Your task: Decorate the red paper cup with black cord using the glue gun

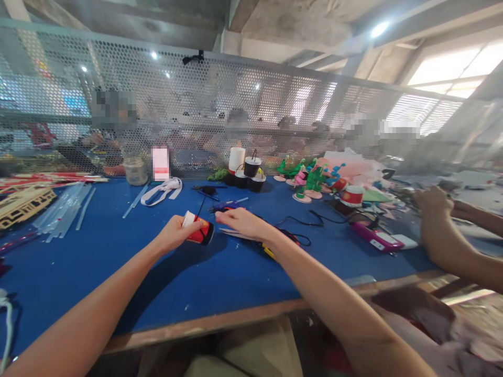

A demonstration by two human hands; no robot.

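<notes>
My left hand (178, 233) is wrapped round a small red paper cup (201, 232) with a white end and a black band at its other end. The cup is tipped on its side above the table, and a thin black strand rises from it. My right hand (241, 224) is just to the right of the cup, fingers held close together; whatever may be between the fingertips is too small to make out. Beneath that hand and wrist lie tools with metal blades (236, 233) and a yellow handle (270, 252). Whether the hand touches them is unclear.
Small black-and-white cups (252, 166) stand at the back beside a white cup stack (237, 158). Green figures (314, 180), a purple power strip (375, 236) and cables are on the right. Clear glue sticks (65, 212) and white ribbon (163, 191) lie left. A co-worker's arm (444, 230) reaches in.
</notes>
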